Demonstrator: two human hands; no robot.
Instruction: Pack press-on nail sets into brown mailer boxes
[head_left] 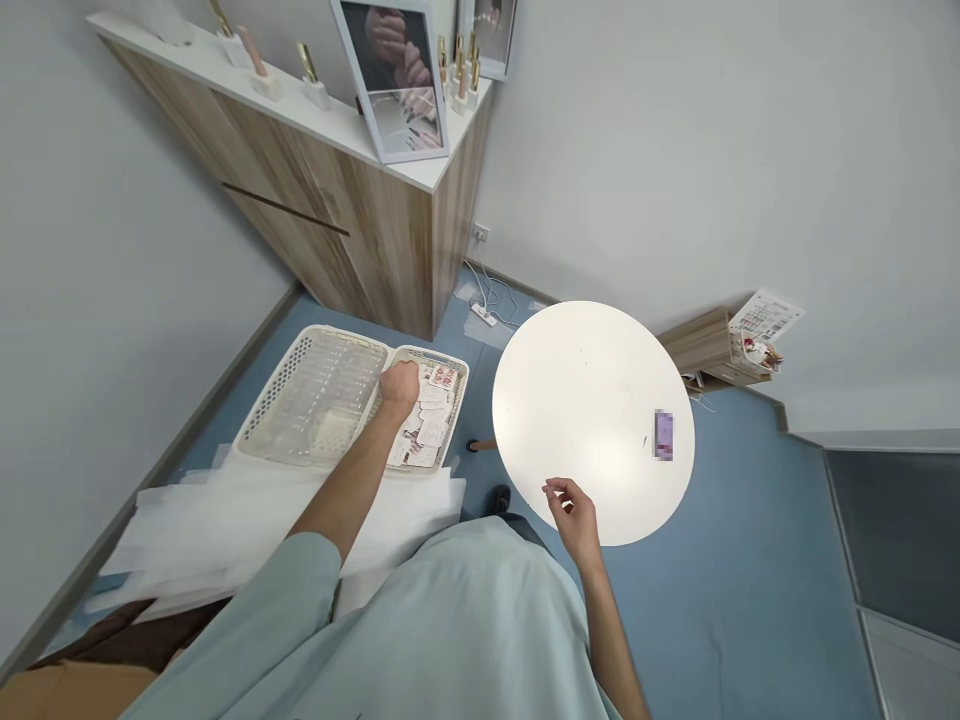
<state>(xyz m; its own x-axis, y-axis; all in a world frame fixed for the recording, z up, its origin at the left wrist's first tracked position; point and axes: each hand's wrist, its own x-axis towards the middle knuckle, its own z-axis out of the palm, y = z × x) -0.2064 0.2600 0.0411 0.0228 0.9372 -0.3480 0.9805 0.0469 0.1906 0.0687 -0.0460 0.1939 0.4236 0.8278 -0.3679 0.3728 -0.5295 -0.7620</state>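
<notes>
My left hand (400,388) is closed in a fist over the smaller white plastic basket (455,420). Whatever it grips, if anything, is hidden by the fingers. Inside that basket lie small printed cards and paper packets (433,432). A larger white basket (279,395) with perforated sides adjoins it on the left, showing little in it besides a pale patch at the bottom. Over the near edge of the round white table (581,400), my right hand (576,518) holds its thumb and fingertips together in a loose pinch. Nothing between them can be made out.
A blurred purple object (664,436) lies toward the table's right side. Behind the baskets stands a wooden cabinet (390,230) with a picture frame (405,125) and small bottles on top. White sheets (202,520) cover the floor below the baskets. A power strip (484,314) sits near the wall.
</notes>
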